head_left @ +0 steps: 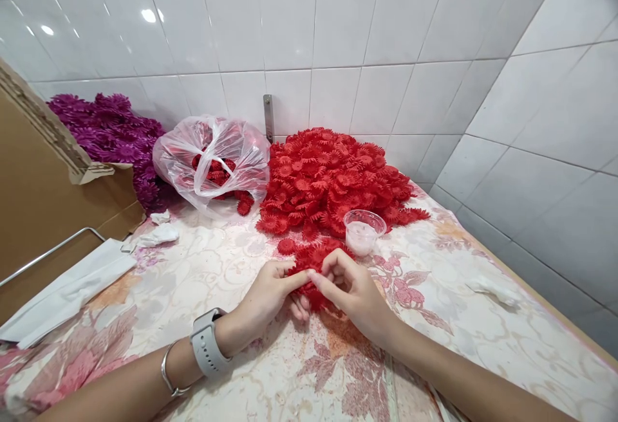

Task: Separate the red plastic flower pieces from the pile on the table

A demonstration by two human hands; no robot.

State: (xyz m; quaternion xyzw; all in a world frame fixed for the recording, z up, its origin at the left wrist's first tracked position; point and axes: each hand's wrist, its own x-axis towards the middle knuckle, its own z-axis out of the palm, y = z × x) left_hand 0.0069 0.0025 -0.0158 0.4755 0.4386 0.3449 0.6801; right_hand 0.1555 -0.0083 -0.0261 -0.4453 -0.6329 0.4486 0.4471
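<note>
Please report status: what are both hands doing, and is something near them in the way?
Left hand holding red flower; right hand fingertips at it, grip unclear. Clear cup close beyond right hand; nothing visibly blocking.

- You are in a craft work corner; whether home or workshop, you can't tell.
- White tiled walls point(338, 29) meet beside your desk point(555, 370), covered with a floral cloth point(217, 267).
- Before you, heaped red flower pieces point(333, 177) and purple flower pieces point(111, 132) suggest handcraft.

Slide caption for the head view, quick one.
Left hand and right hand meet at red petalled pieces, near a clear cup.
</note>
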